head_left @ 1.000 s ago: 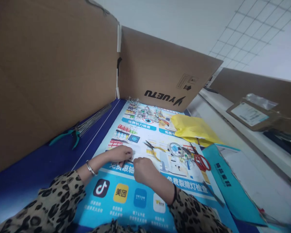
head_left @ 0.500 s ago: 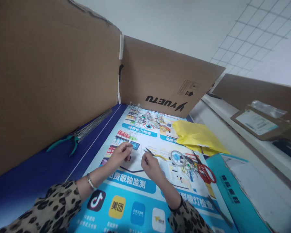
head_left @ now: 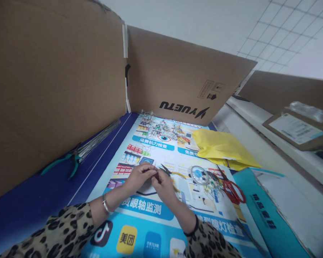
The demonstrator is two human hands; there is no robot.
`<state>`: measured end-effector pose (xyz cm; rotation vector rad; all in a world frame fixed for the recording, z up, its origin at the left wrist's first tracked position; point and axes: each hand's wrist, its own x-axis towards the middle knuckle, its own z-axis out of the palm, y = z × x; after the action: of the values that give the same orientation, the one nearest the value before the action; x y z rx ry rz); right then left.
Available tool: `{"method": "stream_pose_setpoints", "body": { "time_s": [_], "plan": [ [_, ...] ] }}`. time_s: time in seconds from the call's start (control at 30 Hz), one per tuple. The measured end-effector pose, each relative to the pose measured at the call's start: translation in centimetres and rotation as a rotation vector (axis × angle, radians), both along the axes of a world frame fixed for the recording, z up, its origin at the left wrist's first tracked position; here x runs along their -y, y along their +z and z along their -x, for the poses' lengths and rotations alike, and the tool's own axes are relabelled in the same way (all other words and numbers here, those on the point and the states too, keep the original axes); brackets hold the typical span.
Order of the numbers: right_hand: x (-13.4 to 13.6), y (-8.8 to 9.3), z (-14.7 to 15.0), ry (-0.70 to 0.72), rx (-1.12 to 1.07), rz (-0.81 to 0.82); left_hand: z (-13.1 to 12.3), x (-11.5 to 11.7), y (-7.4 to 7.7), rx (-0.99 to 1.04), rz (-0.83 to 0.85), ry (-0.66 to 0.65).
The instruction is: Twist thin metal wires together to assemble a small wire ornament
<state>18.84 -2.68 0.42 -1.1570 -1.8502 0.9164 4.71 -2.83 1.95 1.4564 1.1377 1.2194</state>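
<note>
My left hand [head_left: 139, 178] and my right hand [head_left: 163, 182] meet over the printed sheet, their fingertips pinched together. Whatever they pinch is too small and thin to make out. Just beyond my right hand lie yellow-handled pliers [head_left: 179, 174] with dark jaws, partly hidden by that hand. To the right of them are a round clear spool [head_left: 199, 175], a tangle of thin wire pieces with small coloured bits [head_left: 214, 189], and red-handled scissors [head_left: 233, 191].
Teal-handled pliers [head_left: 73, 165] and a bundle of thin metal wires [head_left: 99, 141] lie at left by the cardboard wall [head_left: 56, 82]. More wire pieces [head_left: 168, 128] lie at the back. At right are a yellow bag [head_left: 222, 147], a teal box [head_left: 266, 208] and a dark slim tool [head_left: 250, 236].
My hands were apart and have come together, fingertips touching. The view has shifted slightly. The tools lie where they were on the sheet.
</note>
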Motion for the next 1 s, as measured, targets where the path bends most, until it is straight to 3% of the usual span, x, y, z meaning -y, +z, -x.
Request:
{"method": "stream_pose_setpoints", "body": {
  "time_s": [0.2, 0.4, 0.53, 0.67, 1.0],
  "plan": [
    [0.8, 0.0, -0.4, -0.009, 0.041, -0.298, 0.5, 1.3, 0.1, -0.25, -0.396, -0.052],
    [0.6, -0.2, -0.5, -0.034, 0.176, -0.189, 0.2, 1.1, -0.6, -0.372, -0.271, -0.009],
    [0.6, -0.2, -0.6, -0.089, 0.178, -0.203, 0.2, 1.3, -0.8, -0.402, -0.297, -0.044],
    [0.7, 0.1, -0.6, -0.129, 0.133, -0.156, 0.3, 0.8, -1.0, -0.441, -0.17, -0.062],
    [1.5, 0.7, -0.9, -0.077, 0.074, -0.425, 0.2, 0.9, -1.4, -0.461, -0.212, -0.121]
  ]
}}
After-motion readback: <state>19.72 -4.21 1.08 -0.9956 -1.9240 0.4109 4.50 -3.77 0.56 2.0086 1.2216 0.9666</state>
